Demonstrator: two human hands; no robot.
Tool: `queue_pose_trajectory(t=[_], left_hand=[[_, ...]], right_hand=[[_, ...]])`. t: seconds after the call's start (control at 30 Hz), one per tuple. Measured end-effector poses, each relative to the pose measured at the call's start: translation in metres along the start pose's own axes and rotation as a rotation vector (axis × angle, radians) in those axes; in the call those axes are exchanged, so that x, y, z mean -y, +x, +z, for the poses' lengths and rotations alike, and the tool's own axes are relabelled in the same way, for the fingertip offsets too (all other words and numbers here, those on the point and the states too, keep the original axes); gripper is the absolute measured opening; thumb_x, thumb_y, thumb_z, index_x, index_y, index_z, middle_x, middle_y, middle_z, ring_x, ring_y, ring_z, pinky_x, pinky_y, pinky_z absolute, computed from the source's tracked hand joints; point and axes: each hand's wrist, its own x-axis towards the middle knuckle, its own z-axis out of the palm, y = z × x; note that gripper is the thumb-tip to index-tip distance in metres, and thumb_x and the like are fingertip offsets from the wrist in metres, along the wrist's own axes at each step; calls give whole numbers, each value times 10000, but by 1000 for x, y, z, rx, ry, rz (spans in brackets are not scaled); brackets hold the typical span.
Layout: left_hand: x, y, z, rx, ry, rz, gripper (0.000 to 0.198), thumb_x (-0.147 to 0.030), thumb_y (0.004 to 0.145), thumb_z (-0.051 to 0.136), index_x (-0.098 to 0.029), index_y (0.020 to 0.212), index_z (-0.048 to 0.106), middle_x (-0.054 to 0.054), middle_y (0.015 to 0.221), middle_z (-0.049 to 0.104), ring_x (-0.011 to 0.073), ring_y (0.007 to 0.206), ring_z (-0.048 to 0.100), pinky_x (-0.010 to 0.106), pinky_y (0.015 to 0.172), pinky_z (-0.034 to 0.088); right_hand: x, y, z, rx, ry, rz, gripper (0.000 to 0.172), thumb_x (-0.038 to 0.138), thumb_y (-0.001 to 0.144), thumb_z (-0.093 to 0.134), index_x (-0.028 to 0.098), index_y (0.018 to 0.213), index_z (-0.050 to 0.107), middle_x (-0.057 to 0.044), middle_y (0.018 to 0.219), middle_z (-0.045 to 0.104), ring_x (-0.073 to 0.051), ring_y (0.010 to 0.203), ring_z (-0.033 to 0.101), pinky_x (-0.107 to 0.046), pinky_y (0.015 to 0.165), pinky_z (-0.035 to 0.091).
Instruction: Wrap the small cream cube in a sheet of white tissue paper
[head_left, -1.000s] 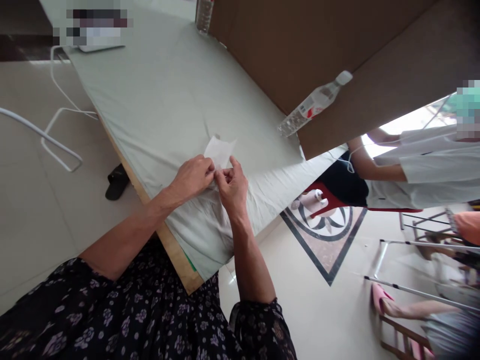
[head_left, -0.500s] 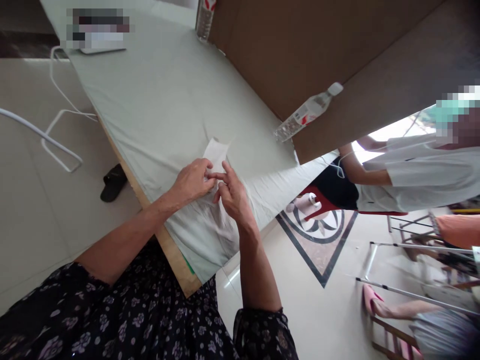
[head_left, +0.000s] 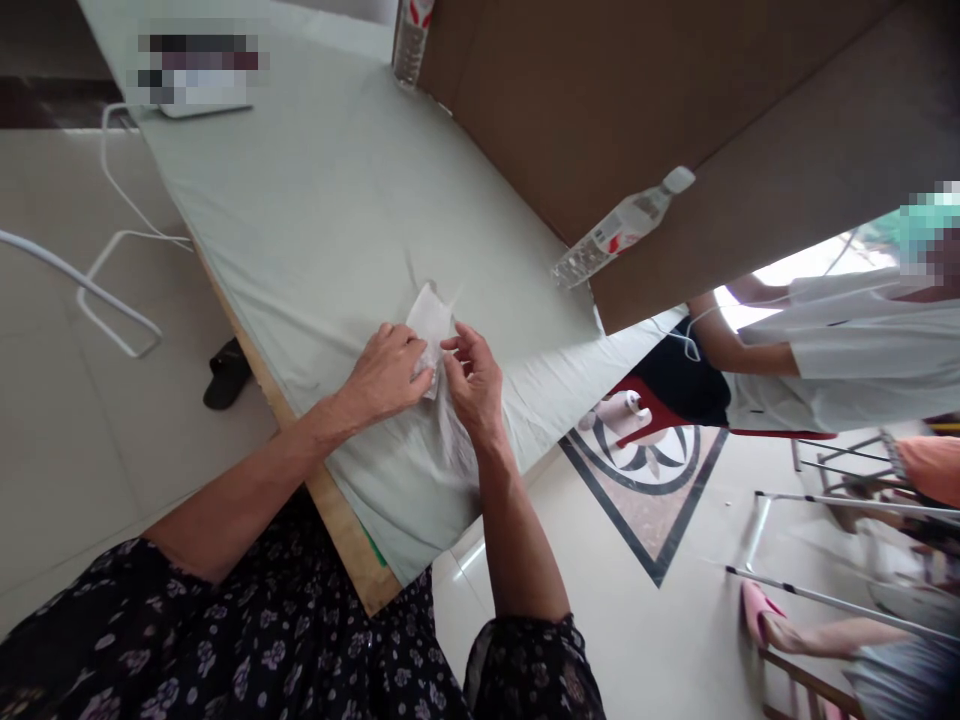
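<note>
A small white piece, paper or cloth (head_left: 430, 316), lies on the pale green tablecloth (head_left: 330, 200) near the table's corner. My left hand (head_left: 390, 370) rests on its lower left part, fingers bent and pressed down on it. At its right edge is my right hand (head_left: 472, 378), with thumb and fingers curved and apart, nothing visible between them. Thin whitish material (head_left: 454, 440) bunches below, between my two wrists. Whether it joins the white piece, I cannot tell.
A large brown cardboard panel (head_left: 585, 110) stands across the table, with a plastic bottle (head_left: 619, 232) against it and another bottle (head_left: 410, 45) further back. A blurred-out white object (head_left: 206, 95) is at the far left. A person in a white shirt (head_left: 847, 345) sits at the right.
My right hand has moved slightly right, away from my left hand; their fingertips no longer meet. More of the white piece shows between them. The view has shifted slightly.
</note>
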Motion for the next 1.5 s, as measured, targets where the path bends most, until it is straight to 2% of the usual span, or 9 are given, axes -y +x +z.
queue_pose_trajectory(t=[0.33,0.57,0.73,0.8,1.0,1.13,1.33,1.43,1.5], left_hand=[[2,-5,10,-151,-195,27,519,-210,898,594,-176,1415,570,144,1295,614,300,1193,568,493,1098,487],[5,-8,14,-153,-159,55,318,-266,944,576,-140,1190,732,161,1198,627,309,1137,580,484,1065,520],[6,-9,16,-158,-172,55,312,-263,948,569,-149,1195,723,156,1202,630,301,1115,580,490,1051,523],[6,-9,16,-153,-186,54,305,-260,946,572,-161,1197,714,154,1213,629,302,1132,578,496,1058,519],[8,-9,19,-160,-213,41,276,-258,939,570,-170,1160,711,140,1180,630,294,1132,586,490,1070,508],[5,-10,22,-220,-213,-28,265,-251,898,625,-202,1154,673,124,1196,611,293,1147,588,490,1077,502],[2,-11,19,-401,-183,-157,559,-245,793,761,-199,1296,522,132,1252,600,319,1224,546,498,1103,474],[5,-11,16,-360,-189,-137,693,-335,823,790,-184,1424,478,171,1371,548,333,1310,507,491,1135,450],[8,-11,13,-290,-193,-124,615,-407,849,782,-200,1380,551,171,1413,522,340,1336,507,498,1149,440]], right_hand=[[-10,26,3,195,-135,-66,423,234,923,543,242,1316,699,-60,1095,803,-202,977,713,-393,933,566],[-19,31,-5,9,-58,131,418,365,862,633,182,1234,688,-95,1101,778,-158,795,667,-340,789,569],[-33,61,-3,98,128,372,639,461,754,788,145,1285,623,-51,898,751,-147,657,644,-285,592,529],[-33,74,1,154,145,384,600,456,694,839,159,1179,651,15,757,686,-124,588,580,-259,546,483],[-18,86,12,316,226,322,283,425,714,788,207,725,608,49,655,548,-107,620,494,-256,579,425],[-5,71,9,286,335,229,322,532,744,798,228,788,699,9,791,691,-160,755,615,-328,763,544],[4,37,-4,250,205,-18,328,576,855,760,249,831,779,-35,978,762,-196,927,706,-382,910,578],[6,18,-8,259,79,-154,219,455,944,683,274,902,798,-52,1065,785,-217,1053,724,-431,1020,566],[7,4,-10,272,-15,-220,190,394,965,647,299,1021,801,-54,1155,789,-233,1166,710,-468,1098,540]])
